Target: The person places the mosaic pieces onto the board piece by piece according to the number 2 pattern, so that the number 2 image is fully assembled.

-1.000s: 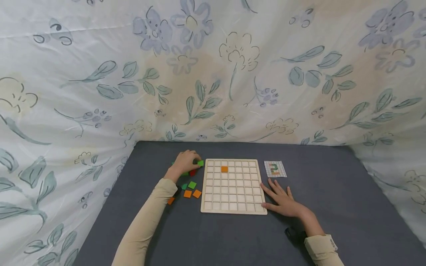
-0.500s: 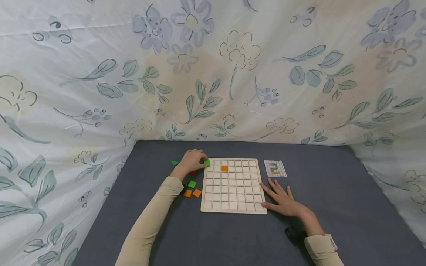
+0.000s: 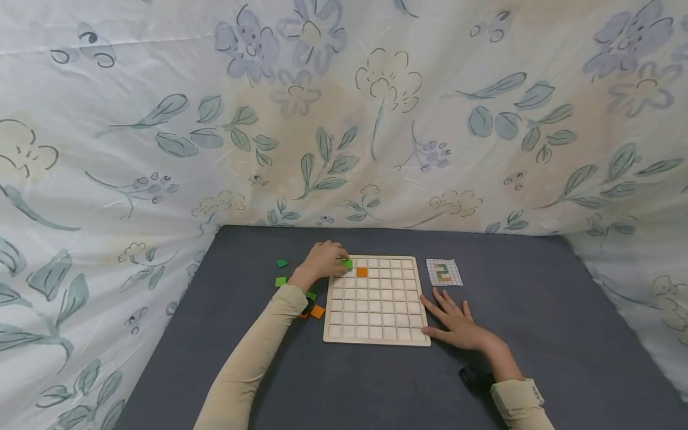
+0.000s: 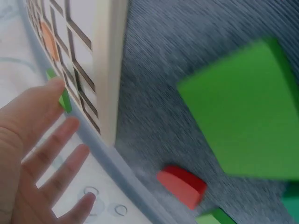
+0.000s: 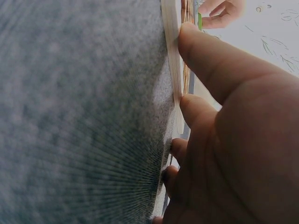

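My left hand (image 3: pixel 324 261) pinches a light green square tile (image 3: pixel 348 264) above the upper-left cells of a wooden grid board (image 3: pixel 376 310). In the left wrist view the thumb covers part of that green tile (image 4: pixel 65 100), while the other fingers are spread. An orange tile (image 3: pixel 362 272) lies in a top-area cell just right of the held tile. My right hand (image 3: pixel 461 327) lies with fingers spread at the board's right side. Its thumb and index finger touch the board's edge (image 5: pixel 173 51) in the right wrist view.
Loose tiles lie left of the board: a dark green tile (image 3: pixel 282 263), a light green tile (image 3: pixel 280 281) and an orange tile (image 3: pixel 318 312). Others are partly under the left arm. A red piece (image 4: pixel 182 185) shows in the left wrist view. A pattern card (image 3: pixel 444 273) lies right of the board.
My left hand has carried the green tile rightward, from beside the board to over its upper-left cells, uncovering tiles behind it. The right hand has stayed in place.
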A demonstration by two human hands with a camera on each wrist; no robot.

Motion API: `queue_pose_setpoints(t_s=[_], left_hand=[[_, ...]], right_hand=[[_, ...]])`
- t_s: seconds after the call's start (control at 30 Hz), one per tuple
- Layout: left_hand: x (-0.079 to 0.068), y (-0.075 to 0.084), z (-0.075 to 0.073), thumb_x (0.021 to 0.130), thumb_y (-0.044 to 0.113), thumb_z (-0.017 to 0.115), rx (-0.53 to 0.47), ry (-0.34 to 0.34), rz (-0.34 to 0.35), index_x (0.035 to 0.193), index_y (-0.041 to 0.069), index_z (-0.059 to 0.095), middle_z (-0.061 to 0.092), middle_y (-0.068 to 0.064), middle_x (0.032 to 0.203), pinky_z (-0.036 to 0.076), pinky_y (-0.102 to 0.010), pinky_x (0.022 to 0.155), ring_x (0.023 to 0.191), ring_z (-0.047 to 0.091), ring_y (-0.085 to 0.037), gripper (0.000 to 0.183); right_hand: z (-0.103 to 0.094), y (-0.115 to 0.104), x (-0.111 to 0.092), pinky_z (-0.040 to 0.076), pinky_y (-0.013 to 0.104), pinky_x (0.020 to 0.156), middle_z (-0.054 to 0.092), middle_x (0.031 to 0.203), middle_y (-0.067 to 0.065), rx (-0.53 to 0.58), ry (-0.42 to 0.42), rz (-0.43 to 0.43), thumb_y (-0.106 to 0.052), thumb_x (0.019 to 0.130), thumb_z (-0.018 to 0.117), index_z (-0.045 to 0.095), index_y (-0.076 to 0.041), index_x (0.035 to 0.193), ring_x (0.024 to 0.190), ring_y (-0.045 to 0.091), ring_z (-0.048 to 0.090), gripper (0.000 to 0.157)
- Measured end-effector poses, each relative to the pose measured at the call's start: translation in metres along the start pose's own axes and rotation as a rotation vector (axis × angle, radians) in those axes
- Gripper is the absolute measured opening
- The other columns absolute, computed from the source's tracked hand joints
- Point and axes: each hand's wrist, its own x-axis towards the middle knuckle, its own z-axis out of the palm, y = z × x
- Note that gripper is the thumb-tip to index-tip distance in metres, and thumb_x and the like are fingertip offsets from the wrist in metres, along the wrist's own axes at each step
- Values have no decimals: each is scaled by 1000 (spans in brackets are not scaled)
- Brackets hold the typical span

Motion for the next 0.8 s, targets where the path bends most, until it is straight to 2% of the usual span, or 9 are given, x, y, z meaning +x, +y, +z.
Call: queue_pose_setpoints(t_s=[0.1,0.33,0.5,0.8], left_hand=[[4,4,2,84,32,68,4,5,9,110,23,69,61,0,111,40,-49,98,107,53,-25,27],[9,16,5,85,31,68,12,8,34,109,22,69,62,0,111,42,-48,97,106,54,-25,26],[13,23,6,86,31,66,27,-2,59,108,23,69,62,0,110,45,-45,93,103,55,-24,24],[18,29,12,85,37,66,30,18,96,108,24,70,62,3,109,44,-43,96,104,55,-21,27]], right_hand=[[1,1,0,-12,73,98,7,152,24,-15,-9,10,-45,90,55,22,-18,149,138,47,-1,73],[-4,-13,-2,-9,74,98,9,151,27,-12,-1,18,-41,89,58,27,-8,147,136,50,2,73],[-5,-14,-2,-8,73,99,9,152,25,-51,-17,37,-42,90,56,26,-10,147,137,48,3,72],[-2,-12,-2,-6,75,97,12,150,29,-31,26,3,-40,88,59,27,-11,147,135,51,5,72]])
